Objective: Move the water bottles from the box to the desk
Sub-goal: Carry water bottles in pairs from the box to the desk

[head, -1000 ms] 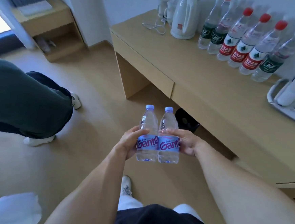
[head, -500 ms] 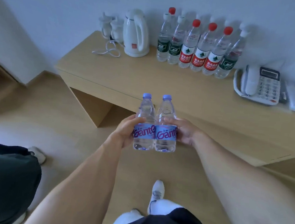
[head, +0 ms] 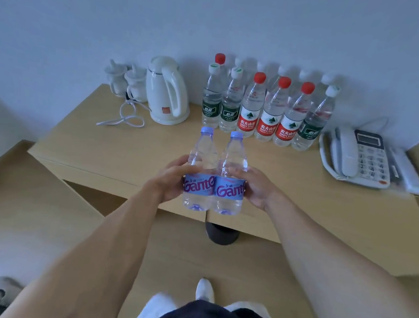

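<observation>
Left hand (head: 168,180), right hand (head: 256,187) grip two upright bottles (head: 213,179) above desk (head: 128,152).

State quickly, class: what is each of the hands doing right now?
Left hand: grips the left bottle.
Right hand: grips the right bottle.

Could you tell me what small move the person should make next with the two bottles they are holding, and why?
Probably carry them forward and set them down on the bare desk in front of the standing row of bottles. The left hand and right hand each grip a blue-capped bottle, left bottle and right bottle, upright and side by side, above the desk's front edge.
</observation>
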Demonstrator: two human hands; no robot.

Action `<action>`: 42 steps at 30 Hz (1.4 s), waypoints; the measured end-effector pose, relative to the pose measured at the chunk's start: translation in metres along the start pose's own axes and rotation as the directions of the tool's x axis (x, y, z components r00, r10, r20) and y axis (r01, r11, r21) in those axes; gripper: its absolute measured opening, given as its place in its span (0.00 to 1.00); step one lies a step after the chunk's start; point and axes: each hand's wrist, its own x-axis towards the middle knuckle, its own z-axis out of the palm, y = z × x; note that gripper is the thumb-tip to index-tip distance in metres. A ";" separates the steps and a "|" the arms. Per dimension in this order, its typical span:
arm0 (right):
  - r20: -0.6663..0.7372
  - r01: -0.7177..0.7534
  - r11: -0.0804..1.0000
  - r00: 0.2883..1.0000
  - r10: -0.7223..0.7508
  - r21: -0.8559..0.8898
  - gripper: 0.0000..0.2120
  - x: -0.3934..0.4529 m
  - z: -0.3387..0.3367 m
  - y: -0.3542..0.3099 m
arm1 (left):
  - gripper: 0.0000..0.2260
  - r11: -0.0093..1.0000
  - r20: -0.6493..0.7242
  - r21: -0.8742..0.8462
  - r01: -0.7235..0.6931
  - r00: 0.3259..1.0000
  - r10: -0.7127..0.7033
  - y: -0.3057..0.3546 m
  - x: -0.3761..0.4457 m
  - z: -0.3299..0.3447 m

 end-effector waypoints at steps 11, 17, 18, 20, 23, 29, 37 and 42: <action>-0.197 0.130 0.989 0.970 -0.141 -0.071 0.30 0.067 0.000 -0.037 | 0.32 0.970 0.206 0.227 -0.090 0.978 0.042 0.069 0.073 -0.035; -0.265 0.152 0.952 0.938 -0.224 -0.267 0.32 0.083 0.008 -0.051 | 0.33 0.922 0.297 0.351 -0.163 0.953 0.055 0.096 0.102 -0.057; -0.285 0.125 0.943 0.934 -0.218 -0.310 0.32 0.084 0.009 -0.053 | 0.33 0.909 0.297 0.379 -0.176 0.953 0.061 0.098 0.106 -0.060; -0.310 0.085 0.929 0.928 -0.206 -0.361 0.31 0.088 0.008 -0.053 | 0.33 0.882 0.285 0.429 -0.196 0.956 0.074 0.101 0.112 -0.065; -0.329 0.086 0.918 0.917 -0.225 -0.387 0.30 0.095 0.006 -0.049 | 0.33 0.839 0.297 0.477 -0.263 0.946 0.127 0.102 0.116 -0.065; -0.364 0.118 0.905 0.888 -0.280 -0.408 0.32 0.103 0.008 -0.043 | 0.31 0.785 0.274 0.526 -0.329 0.939 0.210 0.094 0.121 -0.067; -0.359 0.069 0.868 0.892 -0.274 -0.491 0.29 0.102 0.012 -0.046 | 0.32 0.697 0.257 0.620 -0.360 0.933 0.253 0.089 0.117 -0.069; -0.387 0.060 0.841 0.869 -0.310 -0.538 0.33 0.092 0.017 -0.067 | 0.30 0.622 0.306 0.665 -0.414 0.910 0.279 0.092 0.110 -0.067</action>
